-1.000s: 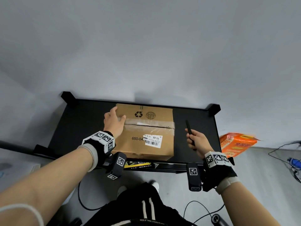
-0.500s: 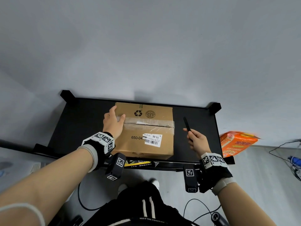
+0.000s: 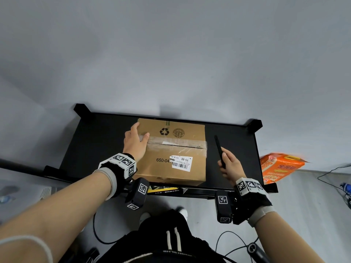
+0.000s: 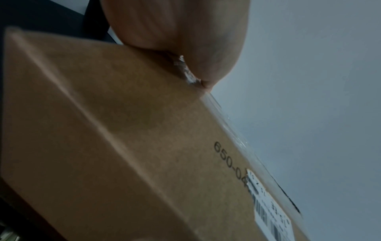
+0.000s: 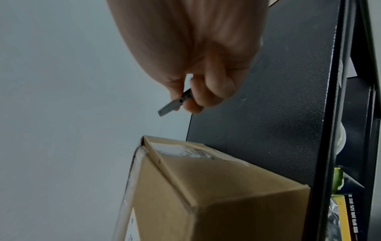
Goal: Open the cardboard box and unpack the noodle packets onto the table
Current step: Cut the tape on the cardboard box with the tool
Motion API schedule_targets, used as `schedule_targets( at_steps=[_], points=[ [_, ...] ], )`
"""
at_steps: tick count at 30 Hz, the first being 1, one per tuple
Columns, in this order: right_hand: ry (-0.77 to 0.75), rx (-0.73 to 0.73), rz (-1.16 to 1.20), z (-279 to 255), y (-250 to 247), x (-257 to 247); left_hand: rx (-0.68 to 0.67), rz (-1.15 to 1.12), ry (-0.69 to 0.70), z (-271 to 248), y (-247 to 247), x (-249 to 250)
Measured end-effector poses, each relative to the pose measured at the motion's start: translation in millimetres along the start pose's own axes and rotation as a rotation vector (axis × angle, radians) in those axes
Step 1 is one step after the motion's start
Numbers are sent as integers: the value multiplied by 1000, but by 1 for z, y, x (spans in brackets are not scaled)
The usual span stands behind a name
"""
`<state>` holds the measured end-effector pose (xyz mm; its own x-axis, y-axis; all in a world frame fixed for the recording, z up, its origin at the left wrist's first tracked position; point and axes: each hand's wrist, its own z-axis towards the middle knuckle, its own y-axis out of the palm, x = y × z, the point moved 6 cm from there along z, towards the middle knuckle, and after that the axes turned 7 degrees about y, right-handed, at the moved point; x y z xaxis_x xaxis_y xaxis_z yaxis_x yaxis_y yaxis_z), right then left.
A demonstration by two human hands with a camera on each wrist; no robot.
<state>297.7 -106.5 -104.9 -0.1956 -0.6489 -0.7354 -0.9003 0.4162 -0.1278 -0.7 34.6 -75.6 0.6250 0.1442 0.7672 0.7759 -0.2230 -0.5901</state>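
Note:
A taped brown cardboard box (image 3: 174,152) (image 4: 128,146) (image 5: 216,195) with a white barcode label sits shut on the black table (image 3: 98,141). My left hand (image 3: 135,143) (image 4: 177,40) holds the box's left top edge, thumb on the clear tape over the seam, fingers down the side. My right hand (image 3: 228,165) (image 5: 198,91) hovers right of the box and grips a slim black cutter (image 3: 220,150) whose grey blade (image 5: 172,106) sticks out past the fingers, clear of the box. No noodle packets from the box are in view.
An orange packet (image 3: 279,168) lies on the floor past the table's right end. A yellow-and-black item (image 3: 165,189) sits on a shelf under the tabletop. Cables (image 3: 332,173) run over the floor at right. A grey wall stands behind the table.
My right hand with the cutter has moved a little forward and up beside the box. The left hand has stayed on the box's left edge.

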Motion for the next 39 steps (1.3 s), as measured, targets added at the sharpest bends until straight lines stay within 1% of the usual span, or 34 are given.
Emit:
schedule_targets(
  at_steps=[5,9,12,13,15,17,20,21,27,34,36,37,39],
  points=[
    [60,37,9,13,1,8,-3,-11,4,0,0,0],
    [113,22,63,19,2,13,-6,-20,7,1,0,-1],
    [152,49,69,23,2,18,-7,-25,7,1,0,-1],
    [190,56,66,26,3,23,-8,-25,6,1,0,-1],
    [314,70,58,32,6,38,-11,-29,8,1,0,-1],
    [362,106,-18,41,5,51,-17,-40,9,2,1,-1],
    [313,166,-289,49,0,53,-25,-49,1,1,0,-1],
    [298,187,-340,49,-2,53,-27,-51,0,1,0,-1],
    [232,272,-467,52,-7,51,-31,-66,2,1,-1,0],
    [229,348,-605,45,-12,46,-23,-100,-13,1,-3,0],
    [138,383,-582,41,-11,33,-3,-123,-24,1,-7,0],
    [66,365,-524,40,-9,25,15,-118,-33,0,-11,-1],
    [-65,230,-350,33,2,6,82,-91,-49,0,-21,-4]
  ],
)
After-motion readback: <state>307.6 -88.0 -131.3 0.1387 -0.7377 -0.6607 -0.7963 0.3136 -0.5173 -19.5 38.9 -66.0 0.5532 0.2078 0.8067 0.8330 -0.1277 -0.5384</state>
